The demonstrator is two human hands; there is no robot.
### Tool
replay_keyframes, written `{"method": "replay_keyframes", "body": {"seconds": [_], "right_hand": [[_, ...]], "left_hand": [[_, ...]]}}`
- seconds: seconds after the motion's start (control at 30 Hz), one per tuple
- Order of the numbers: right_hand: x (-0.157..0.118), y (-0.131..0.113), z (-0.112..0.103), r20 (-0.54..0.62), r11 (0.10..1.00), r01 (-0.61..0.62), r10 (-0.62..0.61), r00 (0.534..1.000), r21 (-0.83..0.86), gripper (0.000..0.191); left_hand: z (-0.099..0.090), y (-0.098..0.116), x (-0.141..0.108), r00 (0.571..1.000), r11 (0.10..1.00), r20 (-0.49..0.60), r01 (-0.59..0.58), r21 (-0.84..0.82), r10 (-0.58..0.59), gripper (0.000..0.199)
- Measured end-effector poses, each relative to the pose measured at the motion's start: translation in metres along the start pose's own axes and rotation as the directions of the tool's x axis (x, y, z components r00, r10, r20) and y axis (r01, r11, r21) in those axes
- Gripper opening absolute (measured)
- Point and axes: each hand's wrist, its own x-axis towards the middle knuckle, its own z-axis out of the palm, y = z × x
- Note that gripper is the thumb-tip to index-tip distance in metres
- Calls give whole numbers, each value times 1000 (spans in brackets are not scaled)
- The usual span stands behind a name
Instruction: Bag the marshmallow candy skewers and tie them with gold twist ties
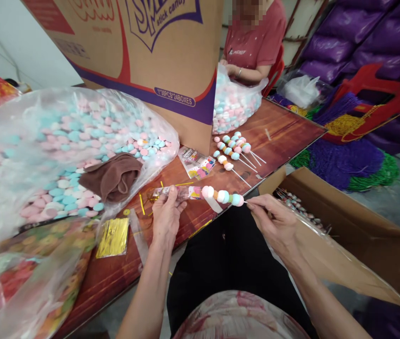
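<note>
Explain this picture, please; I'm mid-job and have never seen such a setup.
There is no machine: these are a person's two bare hands, seen from one camera worn on the head, looking forward and down. The left hand holds a clear printed wrapper; the right hand holds a candy skewer by its stick, the top toward the wrapper. On the table lie more candy skewers, a big clear bag of sweets with a brown cloth on it, and gold strips. A tall carton stands behind, with an open box at the right and a co-worker beyond.
</note>
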Motion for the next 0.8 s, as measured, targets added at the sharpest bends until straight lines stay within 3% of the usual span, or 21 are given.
{"method": "replay_keyframes", "body": {"seconds": [0.2, 0.37, 0.47, 0.6, 0.8], "right_hand": [[-1, 7, -5, 36, 993, 81, -78, 996, -85, 12], [0, 6, -13, 83, 901, 278, -266, 960, -333, 12], [-2, 0, -14, 123, 863, 327, -303, 945, -386, 13], [-8, -10, -6, 66, 899, 268, -261, 963, -346, 15], [-13, -14, 4, 40, 990, 85, -81, 996, -113, 11]], "left_hand": [[0, 1, 0, 999, 1000, 25, 24, 10, -24, 40], [1, -2, -2, 989, 978, 19, -149, 148, 148, 39], [3, -5, -3, 955, 930, -12, -287, 231, 298, 35], [6, -8, -4, 888, 871, -90, -415, 264, 451, 31], [5, -11, -4, 900, 888, -113, -384, 253, 421, 33]]}}
